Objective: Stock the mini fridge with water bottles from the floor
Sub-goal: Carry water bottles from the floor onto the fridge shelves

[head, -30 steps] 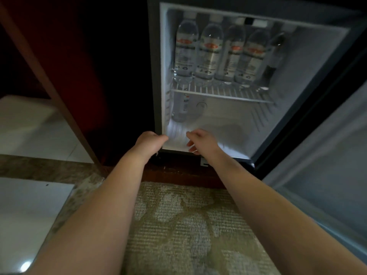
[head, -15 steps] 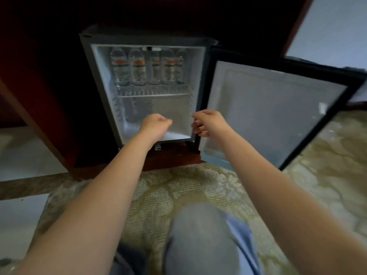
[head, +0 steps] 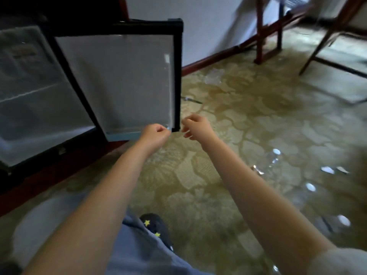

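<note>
The mini fridge (head: 29,108) stands open at the left, blurred, with a faint row of bottles on its upper shelf. Its open door (head: 123,80) faces me in the middle. My left hand (head: 155,133) is a loose empty fist just in front of the door's lower right corner. My right hand (head: 195,126) hovers beside it over the carpet, fingers half curled and apart, holding nothing. Several clear water bottles (head: 274,157) lie blurred on the carpet at the right, their pale caps showing, well away from both hands.
Patterned beige carpet (head: 228,120) covers the floor. Wooden chair legs (head: 266,30) stand at the back right near the white wall. A crumpled clear wrapper (head: 213,76) lies by the skirting. My knee in blue trousers (head: 143,249) and a dark starred slipper (head: 156,225) are at the bottom.
The view has swung right, away from the fridge interior toward the door and the floor. Both hands have come out of the fridge, empty, and now hover by the door's lower corner.
</note>
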